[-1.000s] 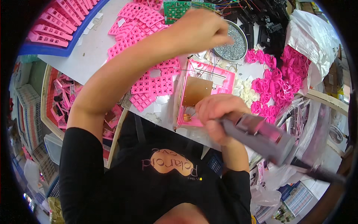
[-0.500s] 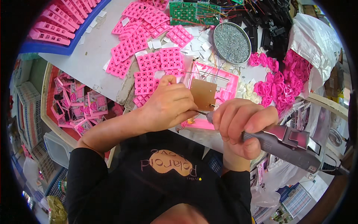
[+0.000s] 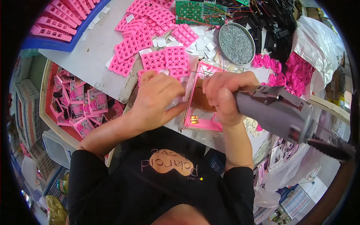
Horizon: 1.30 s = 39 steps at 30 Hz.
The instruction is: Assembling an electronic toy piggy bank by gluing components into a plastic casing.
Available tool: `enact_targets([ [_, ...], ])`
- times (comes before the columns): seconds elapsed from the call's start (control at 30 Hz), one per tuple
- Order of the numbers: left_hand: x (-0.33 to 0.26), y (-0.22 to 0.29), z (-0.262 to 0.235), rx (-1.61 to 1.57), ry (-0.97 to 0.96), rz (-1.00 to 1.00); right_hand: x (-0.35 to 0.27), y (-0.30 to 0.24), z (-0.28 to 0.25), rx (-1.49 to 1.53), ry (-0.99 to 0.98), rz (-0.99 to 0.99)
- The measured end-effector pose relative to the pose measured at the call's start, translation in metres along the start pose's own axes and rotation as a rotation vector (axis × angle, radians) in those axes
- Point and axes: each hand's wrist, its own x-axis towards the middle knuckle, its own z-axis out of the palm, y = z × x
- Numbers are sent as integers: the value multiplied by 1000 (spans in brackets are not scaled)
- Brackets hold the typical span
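The right hand (image 3: 225, 95) is wrapping its fingers closed around the front of a grey electric screwdriver (image 3: 277, 110), whose body is angling away toward the lower right, where a dark cable (image 3: 330, 148) is trailing off. The tool's tip is hidden behind the fingers, so whether it is touching anything cannot be told. The left hand (image 3: 157, 99) is lying just beside the right, its fingers curled down and pressing on the left edge of a pink plastic housing (image 3: 202, 122); a small pale piece seems to be pinched under the fingertips, though what it is stays unclear. The housing is lying flat on the near edge of the white counter (image 3: 93, 56), directly between and under the two hands, with a brown board (image 3: 204, 101) sitting inside it.

Beyond the hands, pink rubber keypad sheets (image 3: 165, 60) are scattered across the counter together with small white squares (image 3: 204, 41). A round metal dish of screws (image 3: 235, 43) is standing behind the right hand, and a green circuit board (image 3: 193, 11) with coloured wires is lying at the far edge. Loose pink moulded parts (image 3: 288, 73) are heaped to the right. A blue tray (image 3: 56, 45) holding pink pieces is sitting at the far left, and a bin of small pink packaged items (image 3: 78, 101) is standing below the counter's left edge.
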Motion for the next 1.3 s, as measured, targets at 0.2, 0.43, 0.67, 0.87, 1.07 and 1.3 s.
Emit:
enact_targets([
  [0.2, -35, 23, 10, 45, -414, -19, -2, 4, -8, -274, -82, -16],
  [0.43, -31, 23, -10, -239, -478, -236, 2, -23, -24, -12, 43, 36],
  [0.67, 16, 7, -21, -243, -265, -377, -52, -43, -42, -965, -268, 289],
  [0.87, -38, 33, 2, -88, -532, -165, -67, -29, -36, -1012, -487, 45],
  [1.07, -8, 31, -21, -597, -551, -498, -68, -29, -37, -1160, -518, 14],
  [1.3, 18, 27, -4, 66, -242, 109, -73, -24, -48, -1065, -356, -41],
])
